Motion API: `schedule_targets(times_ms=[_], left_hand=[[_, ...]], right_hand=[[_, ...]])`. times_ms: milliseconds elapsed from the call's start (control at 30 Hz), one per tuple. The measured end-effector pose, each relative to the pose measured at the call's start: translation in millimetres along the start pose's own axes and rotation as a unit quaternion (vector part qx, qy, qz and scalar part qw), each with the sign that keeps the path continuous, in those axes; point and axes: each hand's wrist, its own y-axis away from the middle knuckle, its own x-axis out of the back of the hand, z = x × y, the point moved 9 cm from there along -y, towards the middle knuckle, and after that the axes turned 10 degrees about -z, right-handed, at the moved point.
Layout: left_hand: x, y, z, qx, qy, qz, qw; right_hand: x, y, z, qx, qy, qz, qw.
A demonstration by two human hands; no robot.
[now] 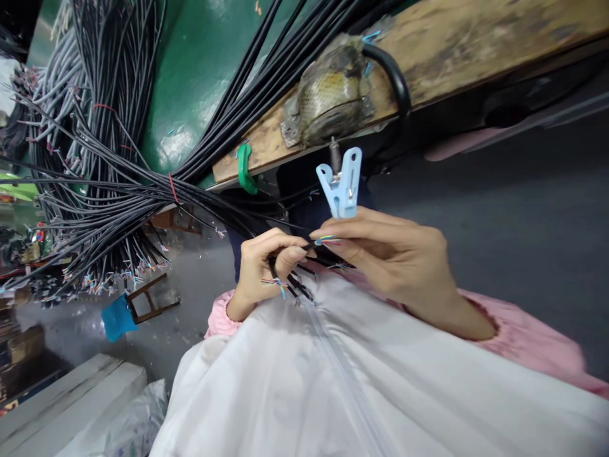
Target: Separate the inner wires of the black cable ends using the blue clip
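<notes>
My left hand [266, 263] is closed round several black cables, whose stripped ends with thin coloured wires [280, 285] poke out below the fingers. One cable end sticks out between its thumb and forefinger toward the right. My right hand [394, 254] pinches at the fine coloured wires [328, 240] of that end between thumb and fingers. Just above the right fingers is a light blue clothespin [343, 184], in front of a small metal tip on the bench edge. Whether the fingers touch the clothespin I cannot tell.
A big bundle of black cables [143, 197], bound with a red tie [173, 188], hangs over the green table [183, 70]. A lumpy taped device [330, 92] and a green hook [246, 168] sit at the wooden edge [457, 57]. A blue-topped stool [118, 317] stands lower left.
</notes>
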Motion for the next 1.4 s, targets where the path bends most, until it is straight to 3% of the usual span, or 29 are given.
schedule_targets(times_ms=[100, 233, 333, 467, 567, 700, 800, 867, 933, 1067, 1167, 1400], left_hand=[[-0.8, -0.3, 2.0, -0.001, -0.009, -0.023, 1.000], [-7.8, -2.0, 8.0, -0.017, -0.010, -0.089, 0.996], [-11.0, -2.5, 12.7, -0.030, -0.001, -0.127, 0.991], [-11.9, -2.8, 12.5, -0.032, -0.004, -0.148, 0.988], [-10.4, -3.5, 11.6, -0.045, -0.023, -0.123, 0.991], [-6.6, 1.2, 25.3, -0.127, -0.074, -0.022, 0.989], [-5.7, 13.8, 43.0, -0.192, -0.175, 0.084, 0.962], [-8.4, 20.5, 49.9, -0.208, -0.225, 0.123, 0.944], [-12.8, 21.0, 50.0, -0.206, -0.226, 0.110, 0.946], [-18.0, 12.9, 39.5, -0.178, -0.137, 0.031, 0.974], [-13.6, 8.2, 31.9, -0.147, -0.083, 0.026, 0.985], [-10.1, 4.4, 30.1, -0.127, -0.059, 0.023, 0.990]], right_hand=[[4.3, -2.6, -3.4, 0.024, 0.014, -0.011, 1.000], [3.3, -8.2, -23.2, 0.138, 0.027, -0.072, 0.987], [-4.3, -11.4, -21.7, 0.138, 0.042, -0.138, 0.980], [-2.6, -10.5, -21.0, 0.158, 0.061, -0.123, 0.978], [0.7, -7.6, -26.9, 0.198, 0.086, -0.090, 0.972], [0.8, -6.0, -31.7, 0.191, 0.098, -0.076, 0.974], [2.6, -3.8, -35.7, 0.162, 0.107, -0.055, 0.979], [5.5, -1.7, -40.4, 0.155, 0.127, -0.034, 0.979], [7.2, -0.8, -44.2, 0.157, 0.136, -0.031, 0.978], [9.5, -3.6, -38.2, 0.153, 0.098, -0.043, 0.983], [16.2, -2.6, -25.9, 0.133, 0.063, 0.017, 0.989], [1.9, 5.4, -22.4, 0.144, -0.015, 0.065, 0.987]])
